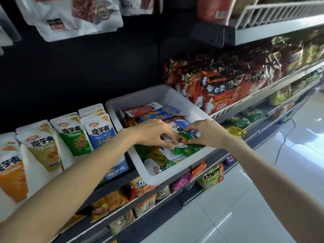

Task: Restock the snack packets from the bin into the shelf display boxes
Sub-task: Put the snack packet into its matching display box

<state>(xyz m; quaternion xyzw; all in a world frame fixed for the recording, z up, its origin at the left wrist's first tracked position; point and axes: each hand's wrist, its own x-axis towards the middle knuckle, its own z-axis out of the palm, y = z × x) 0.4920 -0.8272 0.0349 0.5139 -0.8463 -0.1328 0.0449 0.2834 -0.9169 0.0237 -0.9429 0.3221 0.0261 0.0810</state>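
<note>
A white plastic bin [150, 178] sits on the shelf, holding several small snack packets in red, blue, green and white. Both hands reach into it. My left hand [154, 132] has its fingers curled down onto a white packet [169, 143] in the pile. My right hand [205, 133] pinches the edge of a green and orange packet [184, 137] between thumb and fingers. To the left stand the display boxes [73, 134], in orange, tan, green and blue, printed with large characters.
Red instant noodle packs [219, 90] line the shelf right of the bin. Lower shelves [157, 193] hold mixed snack bags. White bags hang above at the top left [73, 16]. A white tiled floor [245, 199] lies at the lower right.
</note>
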